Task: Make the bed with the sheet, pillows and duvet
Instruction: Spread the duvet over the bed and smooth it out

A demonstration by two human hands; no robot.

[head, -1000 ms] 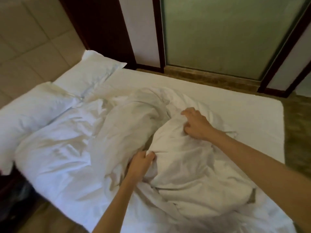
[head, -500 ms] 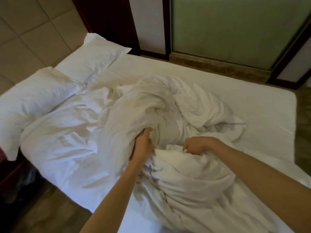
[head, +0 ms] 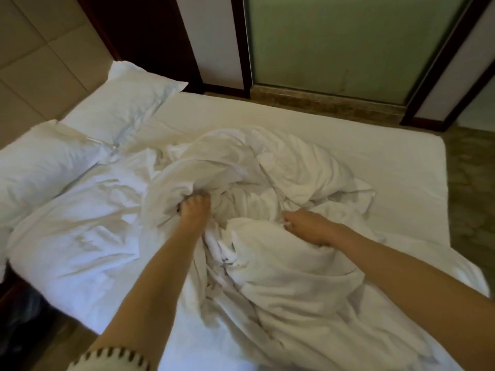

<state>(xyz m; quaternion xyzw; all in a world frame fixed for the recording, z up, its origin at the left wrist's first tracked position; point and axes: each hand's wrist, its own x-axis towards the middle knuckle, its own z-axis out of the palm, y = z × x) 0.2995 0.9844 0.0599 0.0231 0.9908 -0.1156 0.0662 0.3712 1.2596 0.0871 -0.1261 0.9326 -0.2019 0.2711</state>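
Note:
A white duvet (head: 289,279) lies crumpled in a heap across the middle of the bed. My left hand (head: 193,210) is closed on a fold of it near the heap's centre. My right hand (head: 308,226) grips another bunch of the duvet a little to the right. Two white pillows rest at the head of the bed on the left: the far pillow (head: 126,103) lies flat, the near pillow (head: 40,159) is partly overlapped by the duvet. A white sheet (head: 388,167) covers the mattress and shows smooth on the far right side.
A padded beige headboard (head: 34,62) stands at the left. A frosted glass door (head: 348,41) with dark frame is beyond the bed. Brown floor (head: 474,188) runs along the bed's right edge, and a dark gap lies at the near left corner.
My right hand has drawn back from the far side of the heap towards me, pulling duvet fabric along. My left hand has moved forward and up into the heap's centre.

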